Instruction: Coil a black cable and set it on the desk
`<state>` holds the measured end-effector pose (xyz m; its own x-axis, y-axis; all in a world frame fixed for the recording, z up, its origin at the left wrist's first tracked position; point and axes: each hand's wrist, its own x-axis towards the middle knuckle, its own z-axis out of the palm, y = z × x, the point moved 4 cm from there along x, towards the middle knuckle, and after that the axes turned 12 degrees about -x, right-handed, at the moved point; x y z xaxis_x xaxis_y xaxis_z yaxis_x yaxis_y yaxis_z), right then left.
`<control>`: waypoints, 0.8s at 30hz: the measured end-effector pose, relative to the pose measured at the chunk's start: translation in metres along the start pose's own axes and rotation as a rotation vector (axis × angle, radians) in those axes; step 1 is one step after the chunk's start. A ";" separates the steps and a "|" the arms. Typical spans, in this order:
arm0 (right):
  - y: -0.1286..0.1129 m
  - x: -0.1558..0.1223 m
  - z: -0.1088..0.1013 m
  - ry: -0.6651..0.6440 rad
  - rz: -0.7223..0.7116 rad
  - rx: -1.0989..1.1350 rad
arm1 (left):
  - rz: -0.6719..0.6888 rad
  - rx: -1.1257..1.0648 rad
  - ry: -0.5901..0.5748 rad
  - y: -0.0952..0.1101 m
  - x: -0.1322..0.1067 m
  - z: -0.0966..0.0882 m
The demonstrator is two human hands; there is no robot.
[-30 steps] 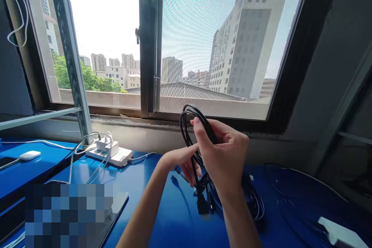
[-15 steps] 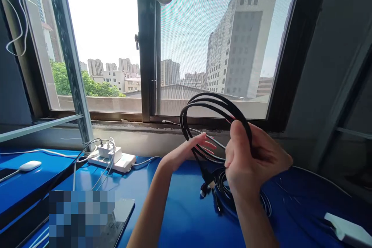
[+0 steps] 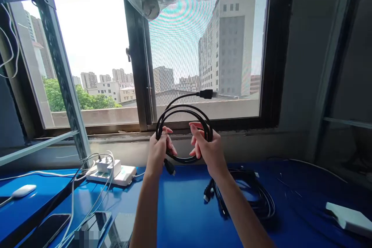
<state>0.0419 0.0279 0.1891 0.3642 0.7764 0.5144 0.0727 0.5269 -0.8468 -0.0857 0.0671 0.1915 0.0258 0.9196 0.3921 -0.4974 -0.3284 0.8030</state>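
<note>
Black cable (image 3: 186, 160), smooth and rubbery in look, wound into a rounded ring of several strands and held upright above the blue worktop (image 3: 180, 209). One free end arches over the ring and carries a flattened, block-shaped connector (image 3: 206, 93) pointing right; a second plug (image 3: 169, 166) hangs at lower left. The left hand (image 3: 159, 147) has its fingers closed around the ring's left side, the right hand (image 3: 207, 145) around its right side; on both, fingertips curl into the open centre. Beneath and to the right lies a bundle of dark cables (image 3: 266, 205). At left, a white power strip (image 3: 124, 175) stands near the metal upright (image 3: 62, 73). Behind, a dark-framed window (image 3: 138, 66).
</note>
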 end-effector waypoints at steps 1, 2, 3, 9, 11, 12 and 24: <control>0.001 -0.001 0.002 -0.038 0.005 -0.053 | 0.003 0.035 0.012 0.004 -0.001 -0.004; 0.002 -0.002 0.004 -0.067 -0.001 -0.097 | 0.005 0.059 0.023 0.008 -0.001 -0.007; 0.002 -0.002 0.004 -0.081 -0.021 -0.131 | 0.008 0.073 0.033 0.013 -0.003 -0.010; 0.001 -0.002 0.001 -0.067 -0.090 -0.230 | 0.004 0.038 0.002 0.030 -0.008 -0.009; 0.000 -0.001 -0.002 -0.074 -0.086 -0.210 | -0.020 0.020 -0.010 0.029 -0.009 -0.009; -0.001 -0.001 -0.005 -0.061 -0.095 -0.198 | -0.034 0.016 -0.018 0.028 -0.008 -0.009; -0.030 -0.003 -0.028 0.160 -0.606 -0.535 | -0.251 -0.093 -0.267 0.015 -0.019 0.018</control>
<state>0.0649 0.0001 0.2090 0.2446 0.3299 0.9118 0.7174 0.5710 -0.3991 -0.0782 0.0405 0.2045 0.3764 0.8761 0.3011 -0.5232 -0.0672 0.8496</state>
